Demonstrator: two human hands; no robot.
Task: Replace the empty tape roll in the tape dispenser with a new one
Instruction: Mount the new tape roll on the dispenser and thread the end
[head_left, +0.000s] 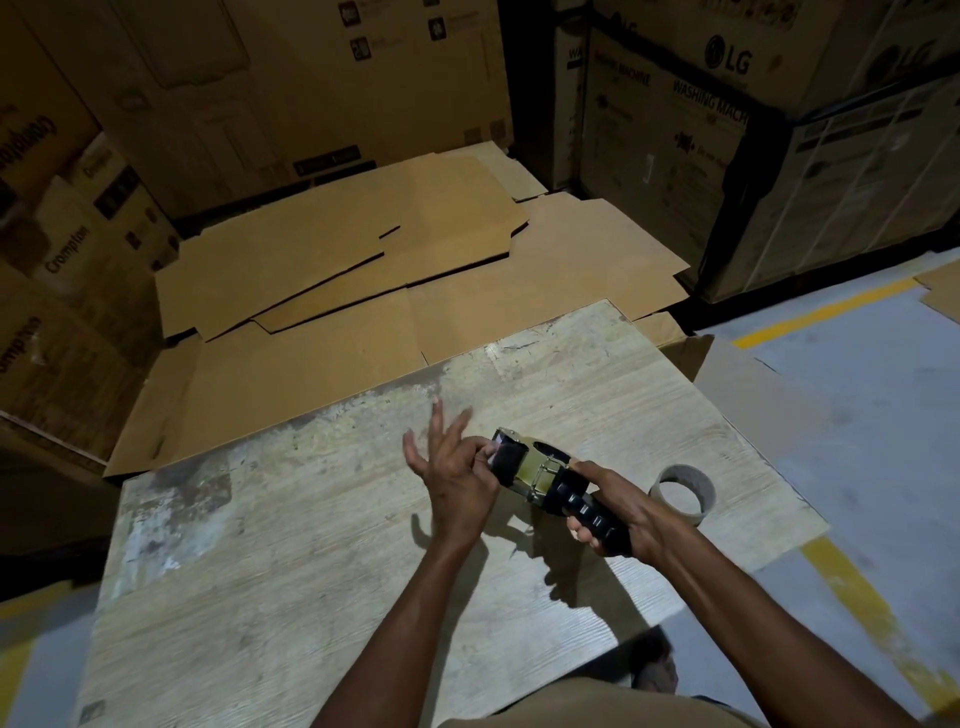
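I hold a tape dispenser (535, 470) just above a worn wooden table (311, 545). It has a metal frame and a black ribbed handle. My right hand (621, 519) is wrapped around that handle. My left hand (457, 467) pinches the dispenser's front end with thumb and forefinger, where a dark roll or roller sits; the other fingers are spread apart. An empty cardboard tape core (683, 493) stands on the table just right of my right hand.
Flattened cardboard sheets (389, 270) lie stacked beyond the table's far edge. Tall cartons (727, 130) line the back and left. A grey floor with yellow lines (831, 312) runs along the right side.
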